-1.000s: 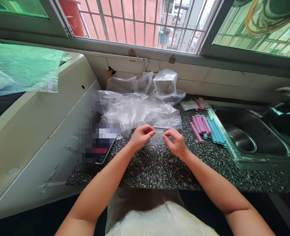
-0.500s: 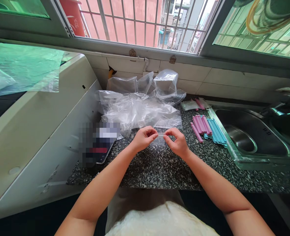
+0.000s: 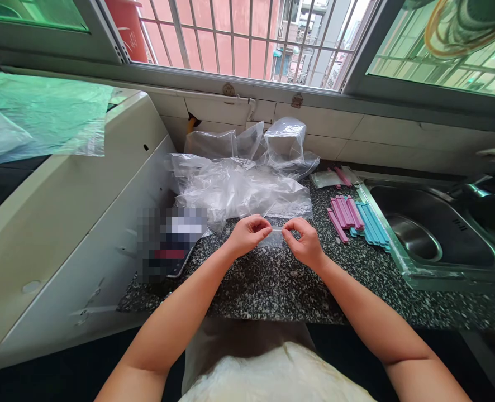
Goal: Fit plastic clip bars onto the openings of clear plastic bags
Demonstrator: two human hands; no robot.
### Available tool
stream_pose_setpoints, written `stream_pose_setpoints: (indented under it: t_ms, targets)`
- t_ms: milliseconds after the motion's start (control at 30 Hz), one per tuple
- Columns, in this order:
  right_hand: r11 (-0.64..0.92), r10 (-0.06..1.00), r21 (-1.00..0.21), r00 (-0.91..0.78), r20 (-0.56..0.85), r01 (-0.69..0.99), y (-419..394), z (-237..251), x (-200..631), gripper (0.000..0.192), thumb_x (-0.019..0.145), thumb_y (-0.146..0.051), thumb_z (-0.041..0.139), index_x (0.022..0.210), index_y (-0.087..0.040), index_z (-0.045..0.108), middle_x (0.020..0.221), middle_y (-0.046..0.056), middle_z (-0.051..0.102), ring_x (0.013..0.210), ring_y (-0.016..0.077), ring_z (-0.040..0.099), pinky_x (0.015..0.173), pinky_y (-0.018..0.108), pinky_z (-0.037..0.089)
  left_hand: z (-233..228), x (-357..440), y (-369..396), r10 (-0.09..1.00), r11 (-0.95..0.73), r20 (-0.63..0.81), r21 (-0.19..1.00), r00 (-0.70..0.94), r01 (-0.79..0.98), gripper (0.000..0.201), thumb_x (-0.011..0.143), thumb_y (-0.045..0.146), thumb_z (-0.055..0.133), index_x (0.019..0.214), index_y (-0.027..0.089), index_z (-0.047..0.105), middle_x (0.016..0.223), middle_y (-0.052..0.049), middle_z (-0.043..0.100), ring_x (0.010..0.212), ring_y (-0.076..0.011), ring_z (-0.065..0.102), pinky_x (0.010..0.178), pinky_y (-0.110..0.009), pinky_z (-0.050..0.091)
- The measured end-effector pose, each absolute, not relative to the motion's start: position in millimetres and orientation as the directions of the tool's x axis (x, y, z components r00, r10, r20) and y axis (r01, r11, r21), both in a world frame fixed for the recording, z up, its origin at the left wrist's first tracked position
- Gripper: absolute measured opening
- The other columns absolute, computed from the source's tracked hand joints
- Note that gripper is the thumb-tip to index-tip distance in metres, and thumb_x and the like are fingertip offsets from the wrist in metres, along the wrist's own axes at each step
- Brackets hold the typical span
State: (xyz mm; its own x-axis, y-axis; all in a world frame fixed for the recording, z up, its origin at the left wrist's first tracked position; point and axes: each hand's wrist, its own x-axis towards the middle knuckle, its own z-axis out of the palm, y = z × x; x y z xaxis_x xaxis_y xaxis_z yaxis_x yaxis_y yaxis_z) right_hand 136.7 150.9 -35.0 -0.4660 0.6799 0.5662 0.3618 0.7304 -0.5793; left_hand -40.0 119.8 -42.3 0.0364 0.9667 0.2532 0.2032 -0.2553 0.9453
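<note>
Left hand [image 3: 247,234] and right hand [image 3: 304,243] pinch a small clear bag [image 3: 274,237].

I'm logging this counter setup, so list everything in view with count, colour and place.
small plastic bag: one, clear, pinched between both hands
plastic bag pile: several, clear, back of counter
pink sticks: several, beside sink
blue sticks: several, at sink edge
sink: one, steel, right
counter: one, speckled black granite
blurred item: one, counter's left end
left hand: holds bag's left edge
right hand: holds bag's right edge
</note>
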Motion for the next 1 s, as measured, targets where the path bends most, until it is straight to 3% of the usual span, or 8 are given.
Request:
stream_pose_setpoints:
  t_ms: [200, 733, 1000]
  targets:
    - [0.700, 0.714, -0.602, -0.401, 0.574, 0.385, 152.1, -33.0, 140.2, 0.014, 0.082, -0.019, 0.052, 0.068, -0.020, 0.052, 0.068, 0.001, 0.057, 0.069, 0.0152, 0.051, 0.066, 0.029, 0.040, -40.9, -42.4, 120.2, 0.969, -0.245, 0.248, 0.959, -0.006, 0.142, 0.016, 0.071, 0.028, 0.061, 0.066, 0.014, 0.059, 0.060, 0.001, 0.053, 0.056, -0.0089, 0.045, 0.054, -0.022, 0.037]
    - [0.700, 0.711, -0.618, -0.429, 0.558, 0.357, 152.2, -32.9, 141.5, 0.005, 0.079, -0.025, 0.059, 0.077, -0.021, 0.057, 0.076, 0.002, 0.062, 0.074, 0.0167, 0.055, 0.069, 0.031, 0.044, -39.5, -43.9, 119.0, 0.942, -0.330, 0.333, 0.910, 0.032, 0.250, 0.013, 0.074, 0.023, 0.058, 0.064, 0.014, 0.059, 0.061, 0.001, 0.052, 0.055, -0.0087, 0.044, 0.053, -0.023, 0.037]
    - [0.736, 0.674, -0.574, -0.463, 0.575, 0.359, 151.8, -33.0, 139.4, 0.012, 0.080, -0.017, 0.055, 0.069, -0.020, 0.054, 0.067, 0.001, 0.060, 0.069, 0.0153, 0.054, 0.067, 0.029, 0.042, -42.8, -42.8, 119.6, 0.949, -0.314, 0.311, 0.915, 0.053, 0.254, 0.013, 0.074, 0.023, 0.058, 0.064, 0.014, 0.059, 0.061, 0.001, 0.052, 0.056, -0.0084, 0.043, 0.053, -0.022, 0.037]
